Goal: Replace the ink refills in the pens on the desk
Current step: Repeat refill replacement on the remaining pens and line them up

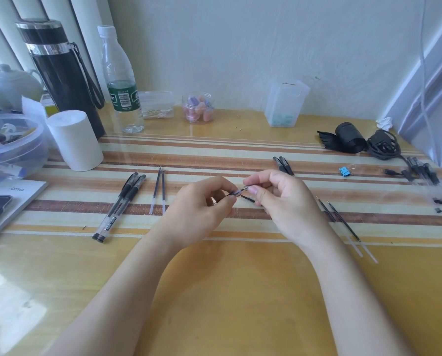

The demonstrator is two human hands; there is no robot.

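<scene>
My left hand [202,211] and my right hand [281,199] meet over the middle of the striped mat, both pinching one small pen [239,192]; the left grips its black barrel, the right its metal tip end. A thin dark refill [248,199] shows just below, partly hidden by my fingers. Two capped clear pens [119,206] lie at the left, with two refills [158,191] beside them. Two more refills [343,222] lie at the right. Two pen caps [283,165] rest behind my right hand.
A paper roll [74,140], black flask [60,70], water bottle [119,80] and plastic bowl [12,145] crowd the left. Small jars [198,107] stand at the back. A black roll [348,137], blue clip [345,171] and several pens [423,170] sit at the right.
</scene>
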